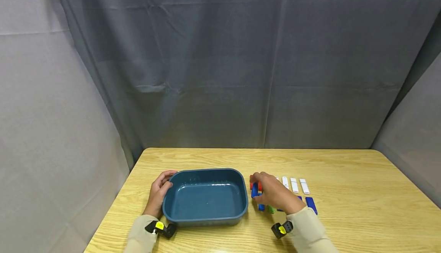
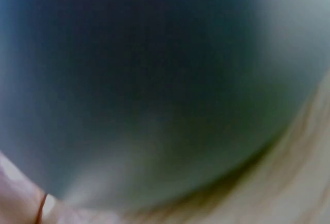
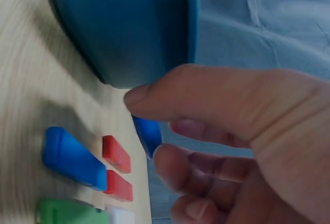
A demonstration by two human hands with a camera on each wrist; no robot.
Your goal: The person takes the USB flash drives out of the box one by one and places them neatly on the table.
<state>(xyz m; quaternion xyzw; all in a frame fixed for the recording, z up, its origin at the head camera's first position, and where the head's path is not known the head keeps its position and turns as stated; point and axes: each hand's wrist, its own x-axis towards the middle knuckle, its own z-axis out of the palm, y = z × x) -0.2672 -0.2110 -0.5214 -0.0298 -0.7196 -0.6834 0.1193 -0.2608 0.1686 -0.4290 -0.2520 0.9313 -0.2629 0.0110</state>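
My left hand (image 1: 159, 191) grips the left end of a dark teal rectangular tub (image 1: 204, 222), its thumb over the rim. The tub's blurred outer wall (image 2: 154, 80) fills most of the left wrist view. Just right of the tub, my right hand (image 1: 273, 193) pinches a blue USB stick (image 3: 148, 135) between thumb and fingers, held above the table. Below it lie another blue USB stick (image 3: 72, 157), red sticks (image 3: 116, 154) and a green one (image 3: 69, 212). My right hand partly hides the group in the head view.
White USB sticks (image 1: 294, 185) lie in a row behind my right hand, with a dark blue one (image 1: 311, 205) near my right wrist. The wooden table (image 1: 361, 191) extends to the right. Grey curtains (image 1: 220, 73) hang behind and at both sides.
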